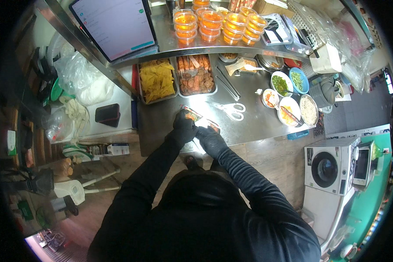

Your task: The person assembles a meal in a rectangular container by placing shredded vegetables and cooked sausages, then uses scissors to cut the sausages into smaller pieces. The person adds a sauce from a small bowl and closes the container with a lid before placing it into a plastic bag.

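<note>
In black gloves, my left hand (184, 127) and my right hand (210, 139) are close together over the near edge of the steel counter (249, 126). Between them they grip a long flat item with red and green patches (192, 114), closed round its two sides. Glare and my fingers hide much of it, so whether it is a packet or food I cannot tell. White-handled scissors (235, 110) lie just right of it. Behind are a tray of yellow folded sheets (156, 81), a tray of browned sausages and meat pieces (196, 78) and metal tongs (228, 83).
Stacked lidded tubs of orange food (212, 22) and a tablet (115, 26) stand on the raised shelf (166, 53). Bowls of chopped greens (281, 84) and shredded white food (308, 110) sit at the right. A dark phone (108, 114) lies on the left-hand surface.
</note>
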Action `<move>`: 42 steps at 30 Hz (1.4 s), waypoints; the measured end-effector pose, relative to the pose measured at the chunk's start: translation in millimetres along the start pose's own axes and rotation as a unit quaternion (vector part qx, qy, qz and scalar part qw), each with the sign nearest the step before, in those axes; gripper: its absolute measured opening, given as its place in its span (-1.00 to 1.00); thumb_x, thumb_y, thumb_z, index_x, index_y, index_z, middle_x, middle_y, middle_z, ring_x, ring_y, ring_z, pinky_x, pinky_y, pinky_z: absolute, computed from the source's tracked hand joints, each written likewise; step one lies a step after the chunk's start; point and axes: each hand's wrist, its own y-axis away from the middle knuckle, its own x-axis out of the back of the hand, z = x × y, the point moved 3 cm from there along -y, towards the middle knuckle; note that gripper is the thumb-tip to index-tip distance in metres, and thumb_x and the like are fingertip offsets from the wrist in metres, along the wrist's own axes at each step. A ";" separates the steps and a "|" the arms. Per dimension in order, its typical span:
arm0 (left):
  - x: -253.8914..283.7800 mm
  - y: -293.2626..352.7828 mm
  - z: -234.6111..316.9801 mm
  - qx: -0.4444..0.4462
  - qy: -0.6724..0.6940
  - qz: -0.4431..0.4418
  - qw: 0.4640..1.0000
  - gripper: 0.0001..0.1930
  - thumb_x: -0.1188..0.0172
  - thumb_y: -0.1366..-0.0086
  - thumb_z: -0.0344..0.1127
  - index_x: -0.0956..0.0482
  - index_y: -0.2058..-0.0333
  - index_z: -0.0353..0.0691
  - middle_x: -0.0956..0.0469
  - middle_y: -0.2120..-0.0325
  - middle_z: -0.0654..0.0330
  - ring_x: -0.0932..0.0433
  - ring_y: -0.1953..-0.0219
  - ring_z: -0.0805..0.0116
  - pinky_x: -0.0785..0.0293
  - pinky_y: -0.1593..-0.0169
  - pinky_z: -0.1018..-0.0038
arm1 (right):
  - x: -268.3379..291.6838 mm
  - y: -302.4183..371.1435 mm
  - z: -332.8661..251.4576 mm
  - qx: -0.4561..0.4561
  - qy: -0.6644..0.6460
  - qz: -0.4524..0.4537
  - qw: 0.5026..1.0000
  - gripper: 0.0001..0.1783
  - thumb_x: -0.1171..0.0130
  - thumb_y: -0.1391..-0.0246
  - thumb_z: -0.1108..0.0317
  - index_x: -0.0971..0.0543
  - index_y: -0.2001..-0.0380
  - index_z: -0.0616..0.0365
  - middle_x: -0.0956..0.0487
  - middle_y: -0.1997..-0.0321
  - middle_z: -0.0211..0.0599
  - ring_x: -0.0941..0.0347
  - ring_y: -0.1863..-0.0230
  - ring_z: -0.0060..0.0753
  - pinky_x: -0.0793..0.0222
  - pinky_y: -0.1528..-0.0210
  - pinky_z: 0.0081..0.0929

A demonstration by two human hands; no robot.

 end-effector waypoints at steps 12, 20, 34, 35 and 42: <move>21.1 0.8 12.6 -0.022 0.008 0.017 1.000 -0.66 -0.36 -0.09 -0.11 -0.71 0.34 -0.34 -0.37 -0.18 -0.45 -0.30 -0.24 -0.40 -0.28 -0.29 -0.12 | 13.2 -8.1 8.5 -0.058 0.128 0.100 0.985 -0.52 -0.03 -0.33 0.18 -0.49 -0.29 -0.13 -0.40 -0.43 -0.43 -0.22 -0.45 -0.28 -0.06 -0.45 0.02; 3.1 -9.6 2.8 -0.165 0.095 0.107 0.976 -0.58 -0.31 0.04 -0.24 -0.69 0.14 -0.21 -0.56 0.02 -0.17 -0.46 -0.07 -0.29 -0.30 -0.29 -0.13 | -10.3 -1.6 8.9 -0.089 0.128 0.198 0.968 -0.53 -0.17 -0.22 0.10 -0.57 -0.18 -0.10 -0.56 -0.26 -0.47 -0.47 -0.15 -0.30 -0.45 -0.08 -0.19; 7.4 14.0 2.6 -0.036 0.090 0.083 0.992 -0.53 -0.34 -0.10 -0.33 -0.50 0.02 -0.41 -0.25 -0.27 -0.38 -0.20 -0.33 -0.37 -0.11 -0.42 -0.11 | 352.4 103.5 117.7 -0.269 0.025 0.465 0.843 -0.72 -0.19 -0.22 0.43 -0.58 0.00 0.17 -0.66 0.16 -0.04 -0.64 0.10 -0.06 -0.54 0.04 -0.24; 29.8 13.6 19.2 0.026 0.191 0.066 0.979 -0.44 -0.36 -0.14 -0.29 -0.45 -0.10 -0.39 -0.25 -0.29 -0.34 -0.19 -0.36 -0.33 -0.10 -0.44 -0.08 | 421.4 115.8 107.6 -0.166 0.027 0.553 0.816 -0.73 -0.18 -0.24 0.42 -0.57 0.00 0.14 -0.68 0.14 -0.05 -0.65 0.10 -0.02 -0.53 0.04 -0.24; 12.5 176.4 -137.7 0.152 0.004 0.113 0.982 -0.52 -0.07 -0.50 -0.13 -0.45 -0.27 -0.25 -0.42 -0.26 -0.09 -0.31 -0.37 0.01 -0.17 -0.46 0.18 | 636.9 35.6 335.2 -0.263 0.278 0.298 0.874 -0.61 -0.12 -0.19 0.04 -0.75 0.24 0.10 -0.71 0.13 0.04 -0.63 0.01 0.08 -0.49 -0.10 -0.05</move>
